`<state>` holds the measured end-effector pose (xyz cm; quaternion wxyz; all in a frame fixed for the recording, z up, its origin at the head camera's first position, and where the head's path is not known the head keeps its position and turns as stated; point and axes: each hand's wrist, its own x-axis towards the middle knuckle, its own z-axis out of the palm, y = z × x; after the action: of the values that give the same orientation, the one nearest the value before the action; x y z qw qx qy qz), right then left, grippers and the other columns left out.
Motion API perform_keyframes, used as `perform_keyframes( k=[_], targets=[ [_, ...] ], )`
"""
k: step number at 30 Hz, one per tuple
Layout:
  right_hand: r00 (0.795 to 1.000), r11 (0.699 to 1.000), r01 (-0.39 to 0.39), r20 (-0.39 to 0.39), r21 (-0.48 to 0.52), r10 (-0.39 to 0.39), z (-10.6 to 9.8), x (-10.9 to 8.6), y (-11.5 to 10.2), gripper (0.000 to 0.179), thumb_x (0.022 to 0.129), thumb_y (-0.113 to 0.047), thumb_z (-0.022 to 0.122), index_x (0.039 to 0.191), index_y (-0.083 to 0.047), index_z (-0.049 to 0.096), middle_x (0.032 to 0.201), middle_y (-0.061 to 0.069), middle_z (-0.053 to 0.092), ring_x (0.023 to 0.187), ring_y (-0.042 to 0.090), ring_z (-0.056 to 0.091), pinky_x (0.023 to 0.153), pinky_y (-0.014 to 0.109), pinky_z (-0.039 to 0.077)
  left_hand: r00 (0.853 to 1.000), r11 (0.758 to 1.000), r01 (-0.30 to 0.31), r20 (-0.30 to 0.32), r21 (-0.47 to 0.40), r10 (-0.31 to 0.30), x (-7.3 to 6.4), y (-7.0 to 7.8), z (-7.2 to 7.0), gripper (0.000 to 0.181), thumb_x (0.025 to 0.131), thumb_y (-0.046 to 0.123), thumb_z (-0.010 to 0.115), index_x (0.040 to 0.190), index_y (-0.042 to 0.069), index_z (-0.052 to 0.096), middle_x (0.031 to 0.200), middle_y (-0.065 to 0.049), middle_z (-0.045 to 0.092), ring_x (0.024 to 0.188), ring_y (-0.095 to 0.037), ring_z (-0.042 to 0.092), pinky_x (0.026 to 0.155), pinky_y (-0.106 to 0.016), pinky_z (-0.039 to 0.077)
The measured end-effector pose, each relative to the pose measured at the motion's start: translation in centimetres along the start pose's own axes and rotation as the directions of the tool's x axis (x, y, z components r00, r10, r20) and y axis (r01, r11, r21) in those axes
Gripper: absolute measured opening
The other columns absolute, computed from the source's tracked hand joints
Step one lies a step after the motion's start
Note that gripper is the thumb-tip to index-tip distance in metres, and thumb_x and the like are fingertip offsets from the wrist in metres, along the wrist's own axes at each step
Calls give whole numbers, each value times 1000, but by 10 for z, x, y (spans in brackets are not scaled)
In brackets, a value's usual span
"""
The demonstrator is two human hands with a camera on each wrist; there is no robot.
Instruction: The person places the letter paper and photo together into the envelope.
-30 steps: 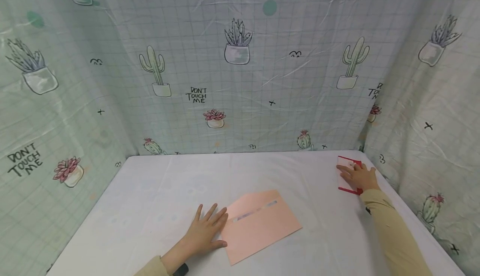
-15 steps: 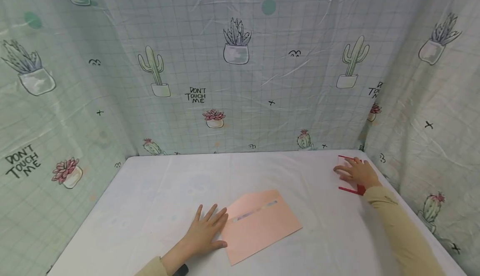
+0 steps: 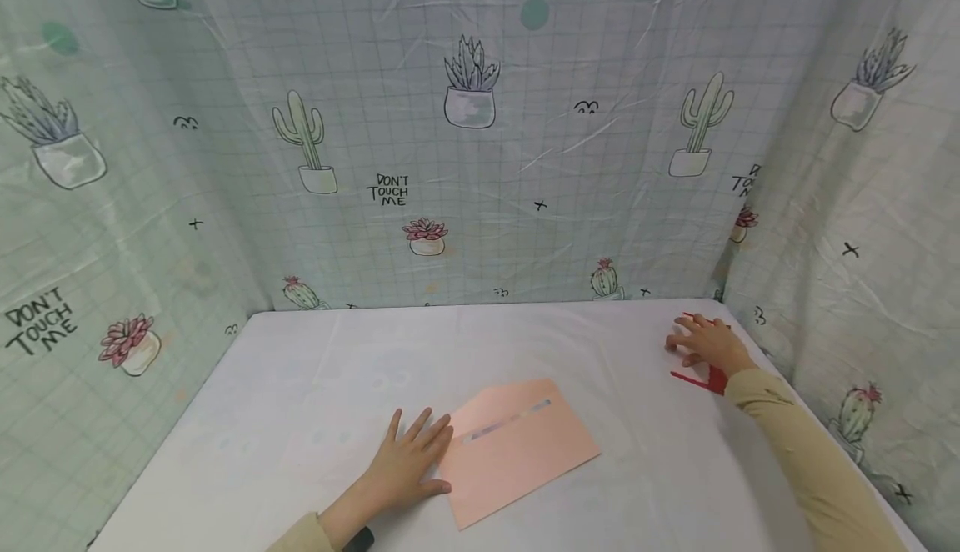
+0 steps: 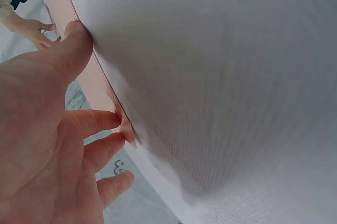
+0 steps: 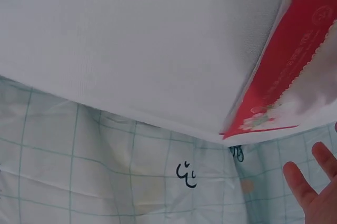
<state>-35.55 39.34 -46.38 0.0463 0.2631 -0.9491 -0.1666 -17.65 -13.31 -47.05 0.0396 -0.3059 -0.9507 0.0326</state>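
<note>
A peach envelope [image 3: 525,460] with a narrow shiny strip across it lies at an angle in the front middle of the white table. My left hand [image 3: 401,464] rests at its left edge with fingers spread; the left wrist view shows the thumb [image 4: 79,45] and fingertips right at that edge. At the back right corner lies a flat red-and-white packet [image 3: 717,382], its printed red band [image 5: 295,50] plain in the right wrist view. Over the packet is my right hand [image 3: 716,348], fingers spread and slightly bent, hiding much of it. In the right wrist view its fingers [image 5: 300,182] stand apart.
A pale cloth [image 3: 480,168] printed with cactus drawings hangs behind the table and along both sides. The table's right edge runs close beside the packet and right forearm. A dark band piece [image 3: 360,539] shows under the left wrist.
My right hand has shifted over the packet and covers more of its far part. The packet has turned slightly. The left hand and the envelope have stayed in place.
</note>
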Motion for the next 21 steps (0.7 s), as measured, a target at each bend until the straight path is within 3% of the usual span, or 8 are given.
perform_keyframes(
  k=[6, 10, 17, 21],
  targets=[
    [999, 1000, -20, 35, 6, 20, 0, -1, -1, 31, 81, -24, 61, 111, -21, 53, 122, 15, 48, 110, 40, 42, 88, 61, 39, 1000, 1000, -3, 0, -10, 3, -1, 1, -2, 72, 79, 57, 49, 132, 10, 43, 141, -7, 38, 130, -32, 33, 99, -64, 23],
    [1000, 999, 5, 22, -34, -4, 1, 1, -2, 28, 81, -20, 61, 108, -21, 51, 114, 11, 51, 101, 33, 44, 84, 57, 44, 1000, 1000, -4, -3, -2, 4, -1, 1, -1, 72, 78, 58, 49, 132, 10, 43, 141, -7, 39, 130, -32, 33, 99, -64, 23],
    [989, 994, 78, -119, -78, -87, 3, -3, 0, 27, 76, -33, 65, 95, -23, 49, 84, 5, 56, 81, 25, 46, 68, 44, 45, 1000, 1000, 0, 4, 0, 0, 0, 0, 1, 72, 78, 59, 48, 132, 11, 43, 141, -6, 38, 130, -32, 33, 100, -64, 22],
    [974, 988, 103, -190, -117, -124, 3, -5, 1, 26, 74, -33, 68, 94, -26, 53, 80, 3, 57, 79, 24, 46, 64, 40, 42, 1000, 1000, 3, 10, -12, -2, 0, 0, 3, 73, 78, 60, 47, 132, 11, 42, 142, -6, 37, 131, -32, 32, 100, -64, 20]
  ],
)
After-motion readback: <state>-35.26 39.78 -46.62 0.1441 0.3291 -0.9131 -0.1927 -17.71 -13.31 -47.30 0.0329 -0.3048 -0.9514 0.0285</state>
